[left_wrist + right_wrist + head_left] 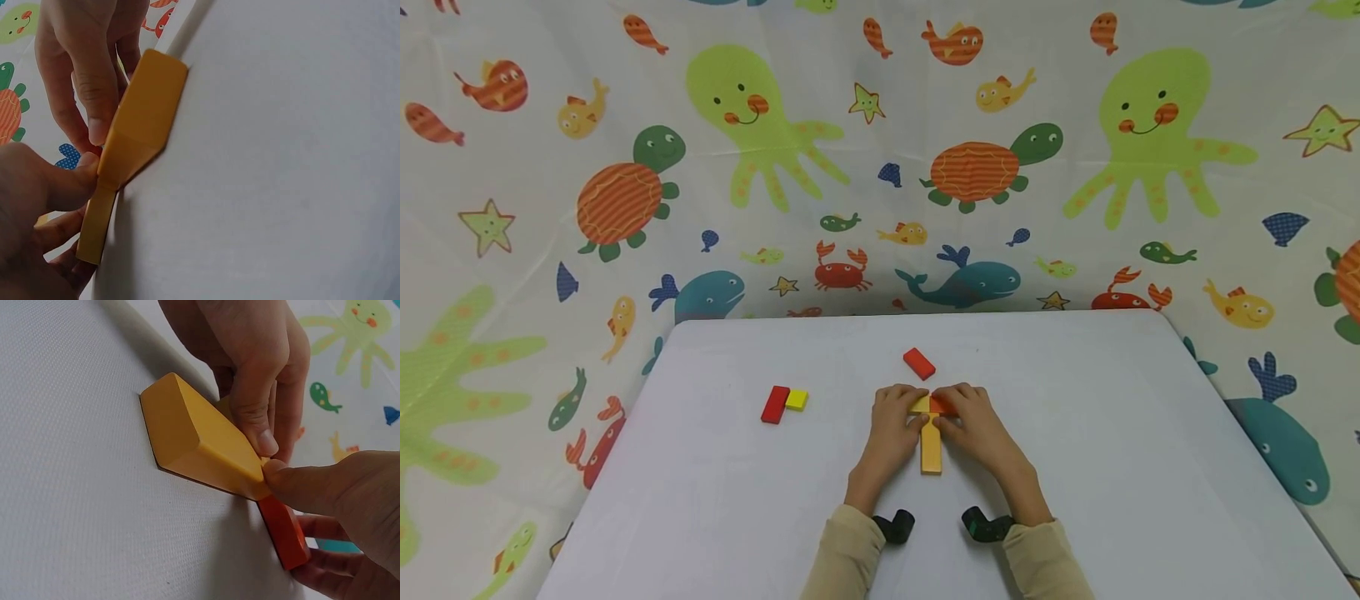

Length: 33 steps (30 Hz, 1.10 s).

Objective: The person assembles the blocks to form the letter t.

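A long yellow block (931,452) lies flat on the table, its far end meeting two smaller blocks set crosswise. My left hand (895,423) pinches the small yellow block (97,228) between thumb and fingers, to the left of the join. On the other side my right hand (979,423) grips the orange-red block (284,531), fingers behind it. Both thumbs come together at the far end of the long block, seen close in the right wrist view. Fingers cover part of both crosswise blocks in the head view.
Just beyond the hands lies a red block (919,363), set at a slant. Farther left, another red block (775,405) sits beside a small yellow square block (797,401). The white table (700,500) ends at a patterned sea-animal cloth (820,167).
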{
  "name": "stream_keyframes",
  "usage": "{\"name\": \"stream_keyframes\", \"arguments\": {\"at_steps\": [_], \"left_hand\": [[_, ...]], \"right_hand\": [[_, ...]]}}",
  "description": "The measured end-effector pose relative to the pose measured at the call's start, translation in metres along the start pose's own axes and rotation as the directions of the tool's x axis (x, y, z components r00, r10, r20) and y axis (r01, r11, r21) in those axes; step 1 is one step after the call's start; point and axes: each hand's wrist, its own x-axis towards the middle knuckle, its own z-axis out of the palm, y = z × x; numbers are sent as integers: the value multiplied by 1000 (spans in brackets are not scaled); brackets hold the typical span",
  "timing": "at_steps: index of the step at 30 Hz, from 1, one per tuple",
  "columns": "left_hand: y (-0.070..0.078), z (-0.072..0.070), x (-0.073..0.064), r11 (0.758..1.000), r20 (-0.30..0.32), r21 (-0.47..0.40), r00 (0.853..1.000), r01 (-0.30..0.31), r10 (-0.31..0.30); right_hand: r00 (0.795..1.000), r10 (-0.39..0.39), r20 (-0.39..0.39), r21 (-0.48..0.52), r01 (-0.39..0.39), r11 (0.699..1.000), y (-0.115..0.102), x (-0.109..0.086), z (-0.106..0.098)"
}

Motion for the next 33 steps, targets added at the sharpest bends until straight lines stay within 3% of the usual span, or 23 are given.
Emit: {"name": "stream_keyframes", "arguments": {"at_steps": [9,22,33], "left_hand": [[1,-1,-2,1000,-12,5,1000,-6,6],[3,-7,-4,1000,47,0,999,12,-12],[8,-6,-6,999,13,9,999,38,-38]], "right_hand": [[1000,10,-5,3,-10,1000,1,0,1],[1000,-11,0,14,11,1000,5,2,2],[999,-35,5,32,35,999,7,3,2]]}}
